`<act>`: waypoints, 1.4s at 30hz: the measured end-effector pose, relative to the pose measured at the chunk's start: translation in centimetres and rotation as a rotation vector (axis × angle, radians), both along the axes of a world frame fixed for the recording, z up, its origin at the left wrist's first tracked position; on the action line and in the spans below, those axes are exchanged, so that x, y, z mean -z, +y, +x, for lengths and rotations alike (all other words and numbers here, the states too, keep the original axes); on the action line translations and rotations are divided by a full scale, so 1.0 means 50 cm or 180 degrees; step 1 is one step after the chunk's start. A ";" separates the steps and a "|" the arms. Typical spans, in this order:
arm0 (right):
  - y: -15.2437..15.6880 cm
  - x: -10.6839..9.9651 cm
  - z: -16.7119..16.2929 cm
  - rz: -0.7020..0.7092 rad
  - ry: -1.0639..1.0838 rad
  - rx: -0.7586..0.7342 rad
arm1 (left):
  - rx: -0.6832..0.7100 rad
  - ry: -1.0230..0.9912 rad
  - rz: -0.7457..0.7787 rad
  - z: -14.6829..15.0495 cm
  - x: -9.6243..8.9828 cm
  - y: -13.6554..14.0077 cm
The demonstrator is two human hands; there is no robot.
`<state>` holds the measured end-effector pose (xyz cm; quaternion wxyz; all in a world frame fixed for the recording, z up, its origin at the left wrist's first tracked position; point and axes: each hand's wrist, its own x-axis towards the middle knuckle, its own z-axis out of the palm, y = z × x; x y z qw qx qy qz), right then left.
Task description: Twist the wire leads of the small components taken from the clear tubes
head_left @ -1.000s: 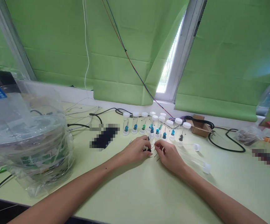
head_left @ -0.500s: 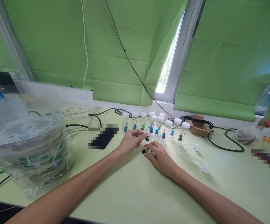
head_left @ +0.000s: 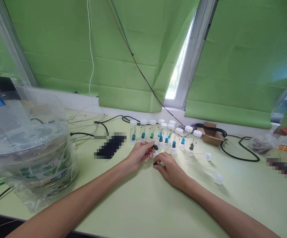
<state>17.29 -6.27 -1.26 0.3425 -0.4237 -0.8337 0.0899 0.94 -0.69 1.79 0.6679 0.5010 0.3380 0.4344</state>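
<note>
The left hand pinches a small black part at its fingertips, just beyond another black part pinched by the right hand, a white cap between them, long axes unclear.

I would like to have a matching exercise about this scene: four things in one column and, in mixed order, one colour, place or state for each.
Column 1
1. Left hand
2. Upright tubes
3. Cardboard box
4. Blinds

Column 2
A. Green, hanging
B. White caps on top, coloured pieces inside
C. Holding a small black piece
D. Brown, open at the top

Right pairs: 1-C, 2-B, 3-D, 4-A
</note>
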 end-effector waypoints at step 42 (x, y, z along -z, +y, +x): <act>0.009 0.007 0.018 0.0509 0.1030 0.0398 | 0.0243 0.0171 0.0200 0.012 0.015 -0.019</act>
